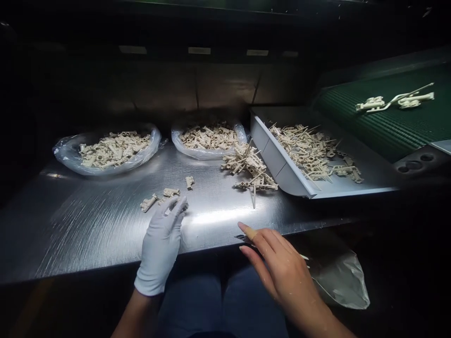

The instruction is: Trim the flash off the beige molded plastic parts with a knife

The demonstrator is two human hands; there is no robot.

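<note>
My left hand (pixel 160 244), in a white glove, reaches over a few small cream plastic parts (pixel 148 203) on the metal table. Its fingers are stretched out with the tips at these parts; one part touches or lies right beside the fingertips. A single cream part (pixel 189 182) lies just beyond. My bare right hand (pixel 282 263), with a tan wrap on the index finger, hovers at the table's front edge, thumb and index apart with nothing between them. Beyond it is a pile of cream parts on thin sprues (pixel 248 164). Thin pale sticks (pixel 306 259) show behind this hand.
Two clear plastic bags, left (pixel 137 157) and middle (pixel 200 154), hold loose cream parts. A grey tray (pixel 282 157) at right holds parts on sprues. Behind it, a green conveyor belt (pixel 380 126) carries another sprue (pixel 394 101). A plastic bag (pixel 347 281) hangs below the table edge.
</note>
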